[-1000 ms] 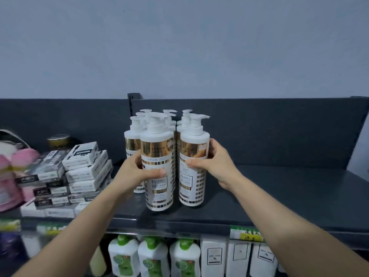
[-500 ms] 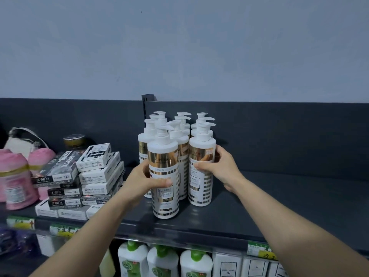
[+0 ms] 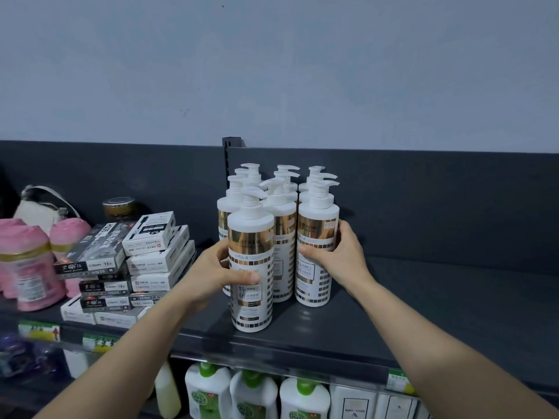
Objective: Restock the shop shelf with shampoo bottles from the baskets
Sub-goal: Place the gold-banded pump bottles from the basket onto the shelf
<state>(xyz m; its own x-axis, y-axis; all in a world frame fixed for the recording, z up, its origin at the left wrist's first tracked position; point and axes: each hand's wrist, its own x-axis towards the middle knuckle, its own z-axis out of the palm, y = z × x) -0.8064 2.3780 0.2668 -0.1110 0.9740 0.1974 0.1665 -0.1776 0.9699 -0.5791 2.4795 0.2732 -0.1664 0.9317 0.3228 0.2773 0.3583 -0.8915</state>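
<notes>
Both hands were up on the dark grey metal shelf [image 3: 438, 313], each wrapped around a tall white plastic shampoo pump bottle with a gold band and a gold-checked label. The left hand [image 3: 217, 272] had the front bottle [image 3: 252, 303]: thumb laid across the label, the other fingers curled round the left side and mostly hidden behind it. That bottle stood upright near the shelf's front edge, just ahead of the pack. The right hand [image 3: 340, 257] gripped the right-hand bottle [image 3: 314, 282] with the thumb across the front and the fingers curled round its right side, just under the gold band. It stood upright too, at the right front corner of the cluster of matching pump bottles [image 3: 284, 228], which were packed tight in rows toward the back panel.

Off to the left on the same shelf sat stacks of small black and white cardboard boxes [image 3: 151, 255], and past those some pink plastic tubs [image 3: 30, 267]. On the shelf below were white bottles with green caps [image 3: 254, 394].
</notes>
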